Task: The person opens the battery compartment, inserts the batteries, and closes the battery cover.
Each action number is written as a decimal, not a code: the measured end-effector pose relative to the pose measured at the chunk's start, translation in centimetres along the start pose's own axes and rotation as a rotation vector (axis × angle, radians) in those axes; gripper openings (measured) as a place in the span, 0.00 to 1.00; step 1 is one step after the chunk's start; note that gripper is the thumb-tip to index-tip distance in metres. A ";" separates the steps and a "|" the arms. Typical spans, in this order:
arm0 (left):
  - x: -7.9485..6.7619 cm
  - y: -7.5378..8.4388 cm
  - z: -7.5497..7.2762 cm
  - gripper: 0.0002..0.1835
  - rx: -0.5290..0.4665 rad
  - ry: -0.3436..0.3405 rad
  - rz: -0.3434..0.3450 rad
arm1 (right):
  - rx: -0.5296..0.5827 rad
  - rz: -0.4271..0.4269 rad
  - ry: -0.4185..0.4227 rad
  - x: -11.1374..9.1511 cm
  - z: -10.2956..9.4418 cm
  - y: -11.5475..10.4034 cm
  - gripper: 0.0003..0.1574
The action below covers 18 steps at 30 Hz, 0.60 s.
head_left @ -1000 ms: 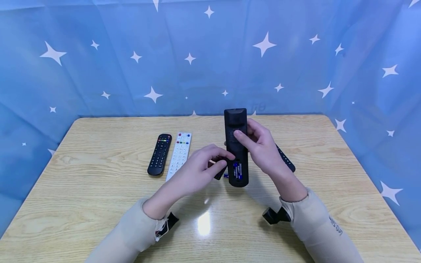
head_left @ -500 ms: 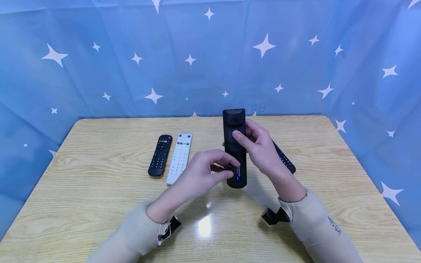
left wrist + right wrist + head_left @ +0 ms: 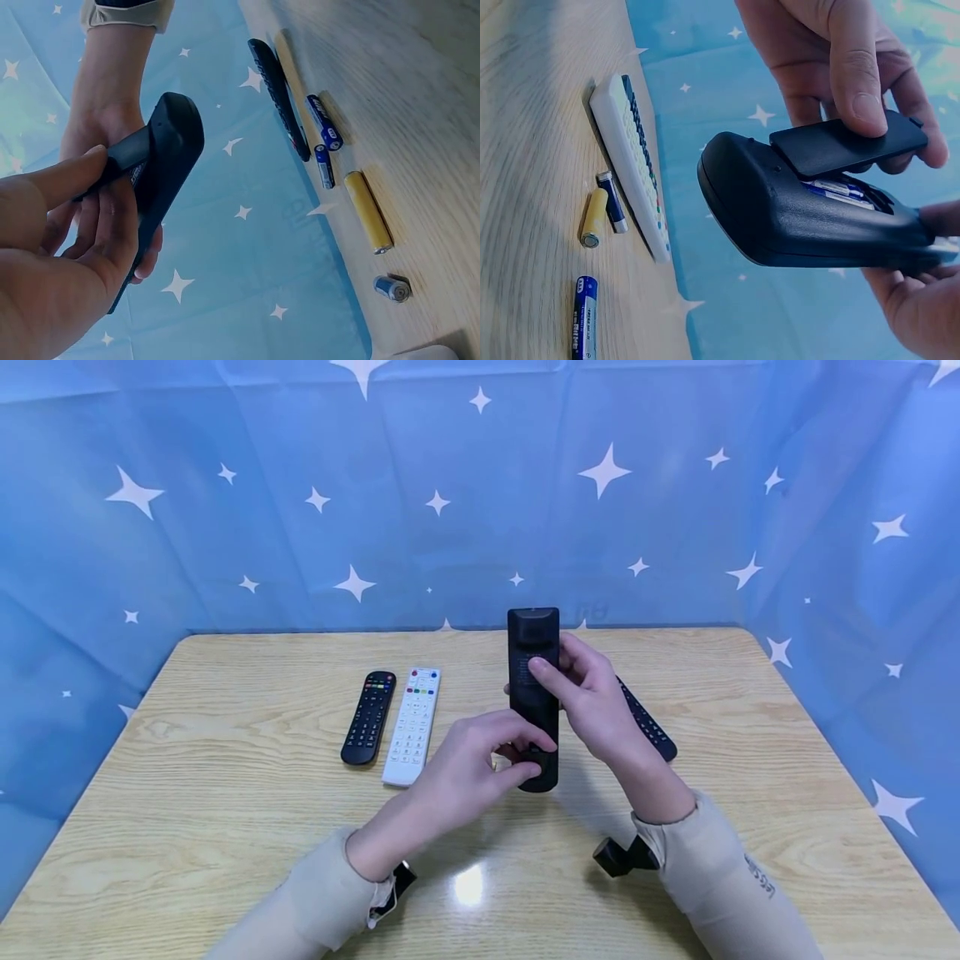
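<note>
My right hand (image 3: 600,706) grips a black remote control (image 3: 534,631) upright, its back facing the head camera. Between thumb and fingers, my left hand (image 3: 468,760) pinches a black battery cover (image 3: 840,146). In the right wrist view the cover sits tilted against the remote's back, over the battery compartment. Blue batteries (image 3: 840,193) show inside through the gap beneath it. From the head view, the left fingers and the cover hide these batteries. The left wrist view has the left thumb (image 3: 64,176) on the cover at the remote's thick end.
A black remote (image 3: 367,718) and a white remote (image 3: 414,727) lie left on the wooden table (image 3: 187,827); another black remote (image 3: 648,722) lies right, behind my right wrist. Loose batteries, among them a yellow battery (image 3: 367,214) and a blue battery (image 3: 324,121), lie beyond the held remote.
My left hand has moved right and slightly down, bringing the cover from beside the remote onto its battery compartment. The right hand keeps its grip, nearly still.
</note>
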State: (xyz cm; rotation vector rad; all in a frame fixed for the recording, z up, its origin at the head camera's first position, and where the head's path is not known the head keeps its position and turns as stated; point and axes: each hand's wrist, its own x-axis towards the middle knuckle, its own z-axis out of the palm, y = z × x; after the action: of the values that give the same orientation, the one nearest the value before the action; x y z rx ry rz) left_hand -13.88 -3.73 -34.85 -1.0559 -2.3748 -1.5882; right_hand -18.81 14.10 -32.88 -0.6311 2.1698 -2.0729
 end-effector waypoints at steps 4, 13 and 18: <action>0.0 0.0 0.0 0.13 0.005 0.007 0.020 | -0.004 0.001 -0.002 0.1 0.0 0.1 0.24; -0.1 -0.1 0.0 0.14 -0.007 0.027 0.018 | 0.031 0.015 -0.022 0.1 0.0 0.2 0.25; -0.2 -0.2 0.1 0.14 -0.011 0.032 0.022 | 0.044 0.018 -0.021 0.2 0.0 0.3 0.25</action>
State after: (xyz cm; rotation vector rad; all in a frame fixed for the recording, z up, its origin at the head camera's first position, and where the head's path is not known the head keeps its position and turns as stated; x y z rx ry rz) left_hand -13.83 -3.79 -35.12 -1.0468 -2.3285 -1.6000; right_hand -19.03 14.06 -33.16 -0.6241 2.1048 -2.0890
